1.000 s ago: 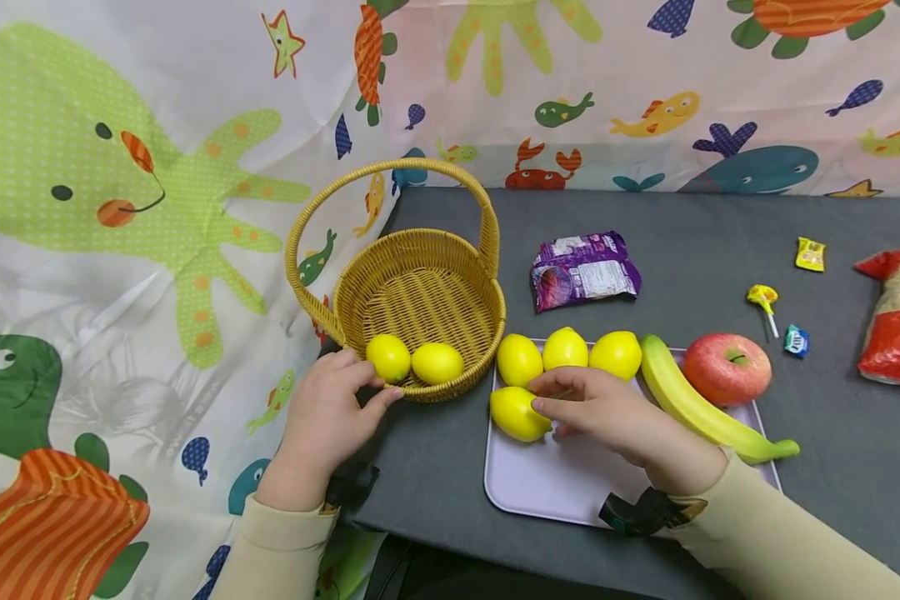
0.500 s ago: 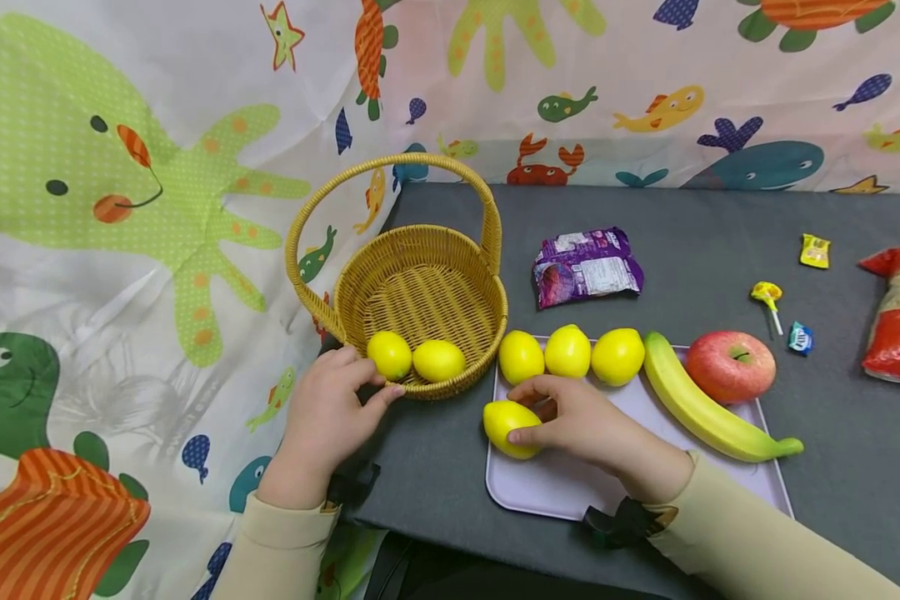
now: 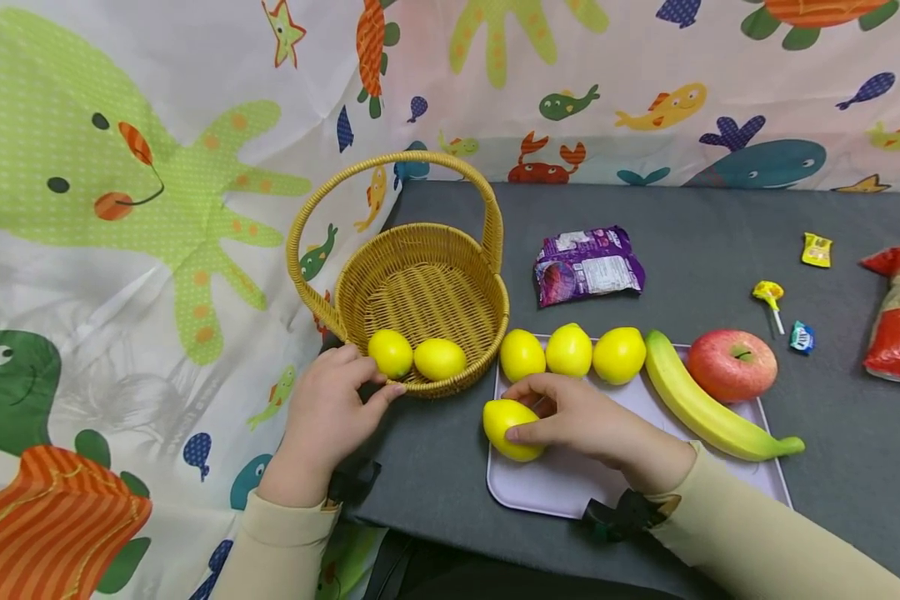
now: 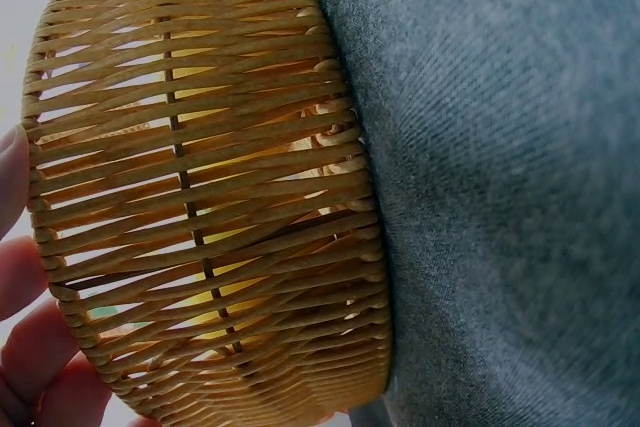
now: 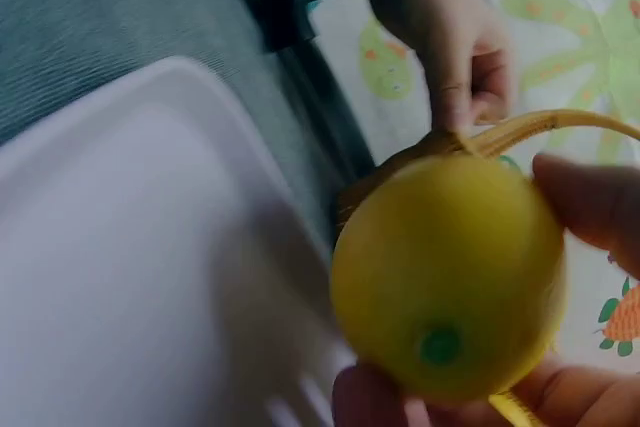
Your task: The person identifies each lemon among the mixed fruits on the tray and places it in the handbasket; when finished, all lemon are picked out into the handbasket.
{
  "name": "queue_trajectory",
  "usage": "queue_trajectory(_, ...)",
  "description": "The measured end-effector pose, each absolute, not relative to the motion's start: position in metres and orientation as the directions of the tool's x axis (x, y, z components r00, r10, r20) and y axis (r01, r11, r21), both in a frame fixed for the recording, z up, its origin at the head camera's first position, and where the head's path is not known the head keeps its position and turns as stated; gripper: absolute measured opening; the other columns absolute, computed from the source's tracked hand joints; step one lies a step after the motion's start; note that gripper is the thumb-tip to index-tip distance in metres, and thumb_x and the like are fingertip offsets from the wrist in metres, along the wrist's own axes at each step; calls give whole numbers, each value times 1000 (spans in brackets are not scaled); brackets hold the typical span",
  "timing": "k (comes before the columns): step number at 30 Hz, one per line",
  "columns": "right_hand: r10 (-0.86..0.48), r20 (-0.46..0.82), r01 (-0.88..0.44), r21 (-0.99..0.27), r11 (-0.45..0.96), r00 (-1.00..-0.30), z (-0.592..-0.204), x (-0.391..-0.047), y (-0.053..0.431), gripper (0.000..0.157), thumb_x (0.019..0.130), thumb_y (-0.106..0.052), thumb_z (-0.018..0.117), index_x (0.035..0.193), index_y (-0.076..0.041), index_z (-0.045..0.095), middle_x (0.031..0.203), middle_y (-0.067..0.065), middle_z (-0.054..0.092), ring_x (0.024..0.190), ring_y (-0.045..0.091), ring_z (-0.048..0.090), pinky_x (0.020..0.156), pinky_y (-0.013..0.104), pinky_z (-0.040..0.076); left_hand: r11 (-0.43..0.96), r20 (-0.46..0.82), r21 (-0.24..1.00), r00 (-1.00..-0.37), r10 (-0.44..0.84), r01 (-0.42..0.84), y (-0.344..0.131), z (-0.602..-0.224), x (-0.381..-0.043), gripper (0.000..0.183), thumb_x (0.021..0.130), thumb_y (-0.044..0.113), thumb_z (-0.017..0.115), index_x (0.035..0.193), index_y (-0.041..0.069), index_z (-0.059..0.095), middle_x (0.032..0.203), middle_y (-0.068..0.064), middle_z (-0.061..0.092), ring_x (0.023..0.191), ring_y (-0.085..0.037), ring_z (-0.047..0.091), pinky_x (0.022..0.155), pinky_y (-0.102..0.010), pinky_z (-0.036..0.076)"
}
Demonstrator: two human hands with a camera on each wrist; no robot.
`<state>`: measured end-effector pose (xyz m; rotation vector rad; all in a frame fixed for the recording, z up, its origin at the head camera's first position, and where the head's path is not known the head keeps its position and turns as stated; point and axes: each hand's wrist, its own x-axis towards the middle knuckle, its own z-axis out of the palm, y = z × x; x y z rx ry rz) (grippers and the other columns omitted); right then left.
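Lemon (image 3: 512, 428) sits at the near-left corner of the lilac tray (image 3: 570, 487), and I see my right hand (image 3: 581, 421) pinching it between thumb and fingers. Left hand (image 3: 330, 408) grips the near rim of the wicker basket (image 3: 420, 292), which holds two lemons (image 3: 417, 357). Three more lemons (image 3: 570, 352) line the tray's far edge, then a banana (image 3: 701, 400) and an apple (image 3: 731, 366). The basket wall stands just left of the tray; a purple packet (image 3: 587, 267) lies on the desk (image 3: 705, 233) behind.
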<state>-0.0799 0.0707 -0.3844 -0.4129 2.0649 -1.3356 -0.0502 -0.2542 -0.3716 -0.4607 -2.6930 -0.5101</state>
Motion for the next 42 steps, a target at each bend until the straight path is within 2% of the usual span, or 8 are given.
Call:
queue_trajectory(4, -617, -314, 82, -924, 374, -721, -372, -89, 70, 48, 87, -29, 80, 127, -10, 64, 111, 10, 64, 100, 29, 55, 85, 39, 50, 884, 406, 276, -879, 249, 378, -254, -373, -51, 26, 77, 34, 89, 75, 20, 68, 70, 2, 50, 67, -14, 43, 62, -31, 38)
queue_trajectory(10, -612, -239, 54, -951, 305, -754, -341, -114, 55, 49, 89, -26, 78, 133, -12, 61, 120, 11, 63, 106, 32, 56, 87, 39, 52, 888, 405, 270, -880, 247, 373, -254, -372, -51, 27, 77, 35, 90, 74, 19, 68, 70, 2, 48, 66, -14, 43, 61, -30, 37)
queue_trajectory(15, -598, -244, 134, -965, 224, -763, -321, -143, 24, 49, 93, -25, 74, 137, -13, 57, 128, 11, 59, 108, 29, 55, 87, 38, 52, 891, 403, 268, -882, 243, 367, -255, -372, -50, 29, 76, 35, 90, 73, 19, 67, 69, 4, 47, 66, -14, 45, 61, -30, 39)
queue_trajectory(19, -567, -286, 206, -957, 203, -773, -321, -165, -6, 48, 95, -27, 73, 137, -12, 56, 131, 10, 57, 107, 27, 57, 90, 41, 53, 893, 390, 272, -890, 238, 358, -255, -371, -50, 29, 77, 36, 90, 73, 19, 67, 70, 5, 46, 66, -14, 46, 61, -30, 39)
queue_trajectory(24, -513, -329, 239, -942, 236, -792, -336, -185, -36, 55, 92, -31, 76, 138, -10, 55, 138, 8, 54, 112, 27, 59, 101, 50, 50, 893, 395, 259, -884, 250, 368, -255, -370, -49, 31, 76, 37, 90, 72, 18, 66, 70, 5, 46, 66, -16, 47, 61, -31, 40)
queue_trajectory(29, -473, -370, 242, -919, 311, -799, -350, -193, -52, 58, 90, -33, 78, 138, -9, 55, 136, 10, 56, 110, 27, 59, 98, 50, 52, 892, 407, 253, -877, 253, 375, -254, -370, -49, 32, 76, 37, 90, 72, 18, 65, 70, 5, 45, 66, -17, 47, 61, -31, 40)
queue_trajectory(34, -455, -355, 129, -881, 456, -817, -360, -193, -58, 56, 89, -35, 79, 134, -10, 58, 129, 7, 58, 110, 25, 57, 92, 40, 52, 890, 412, 254, -875, 254, 378, -254, -372, -50, 33, 76, 37, 90, 72, 17, 64, 70, 3, 46, 66, -17, 46, 61, -31, 40)
queue_trajectory(42, -467, -336, -23, -792, 609, -818, -365, -193, -63, 58, 89, -38, 78, 134, -8, 58, 132, 8, 59, 111, 24, 55, 96, 40, 48, 887, 401, 269, -881, 250, 374, -255, -371, -51, 33, 76, 36, 90, 73, 17, 64, 71, -2, 51, 67, -18, 46, 64, -32, 40)
